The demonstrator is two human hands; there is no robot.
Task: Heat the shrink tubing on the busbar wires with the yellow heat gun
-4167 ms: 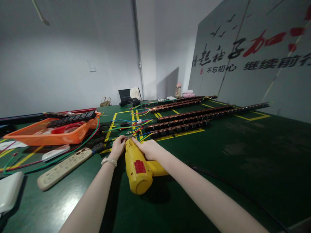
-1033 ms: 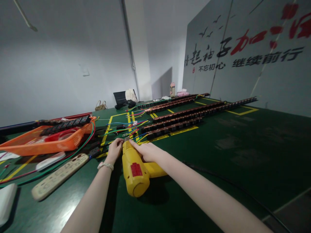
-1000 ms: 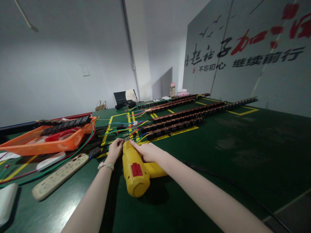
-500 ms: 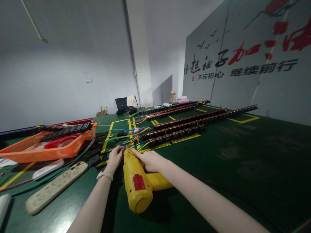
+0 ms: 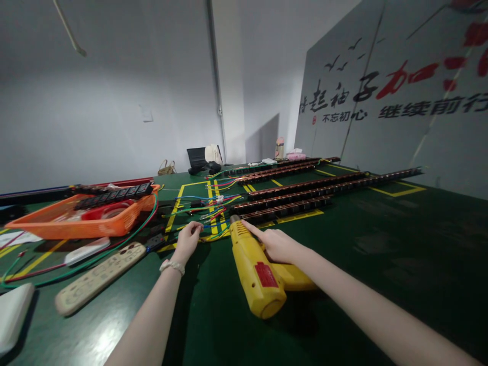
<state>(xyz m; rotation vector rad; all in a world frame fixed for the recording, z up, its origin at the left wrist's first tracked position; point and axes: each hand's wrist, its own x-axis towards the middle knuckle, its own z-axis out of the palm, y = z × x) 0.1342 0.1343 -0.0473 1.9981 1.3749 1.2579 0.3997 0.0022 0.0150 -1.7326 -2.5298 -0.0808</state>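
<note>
My right hand [image 5: 277, 242] is closed around a yellow heat gun [image 5: 249, 269] with a red label, its index finger stretched along the top near the nozzle. The gun lies on its side just above or on the green table; which one I cannot tell. Its nozzle [image 5: 234, 218] points away from me at the near copper-coloured bar [image 5: 282, 207] and its wires. To the left, my left hand [image 5: 188, 241] has its fingers pinched on the ends of thin wires [image 5: 213, 225], a blue one among them. The fingertips partly hide those ends.
An orange basket [image 5: 68, 227] holding black parts and red tape stands at the left. Before it lie a beige power strip [image 5: 101, 277], a white device [image 5: 87, 251] and loose green and red wires. Several long bars [image 5: 305, 184] stretch across the green table [image 5: 381, 264], marked with yellow tape.
The heat gun in my right hand has moved right and slightly forward, away from my left hand. The view has shifted a little left. My left hand keeps its pinch.
</note>
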